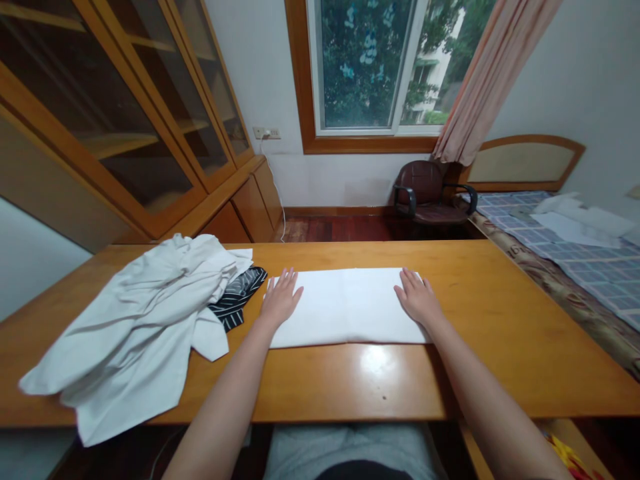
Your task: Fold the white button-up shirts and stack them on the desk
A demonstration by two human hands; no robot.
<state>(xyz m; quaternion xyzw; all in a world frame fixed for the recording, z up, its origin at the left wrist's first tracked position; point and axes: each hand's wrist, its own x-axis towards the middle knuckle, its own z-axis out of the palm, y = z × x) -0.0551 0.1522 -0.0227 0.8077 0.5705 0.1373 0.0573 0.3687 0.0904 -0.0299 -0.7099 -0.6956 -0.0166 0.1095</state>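
Observation:
A white cloth (345,310), folded into a long flat rectangle, lies across the middle of the wooden table (320,387). My left hand (281,299) rests flat on its left end, fingers stretched out and thumb apart. On the right end, my right hand (416,295) presses down the same way, palm down with the fingers spread. A faint crease runs down the cloth's middle, between my hands. Neither hand grips anything.
Left on the table lies a crumpled heap of white cloth (145,327), hanging over the front edge, with a black striped cloth (237,293) partly under it. Beyond the table stand a glass-fronted cabinet (200,180), a brown armchair (425,193) and a bed (565,233).

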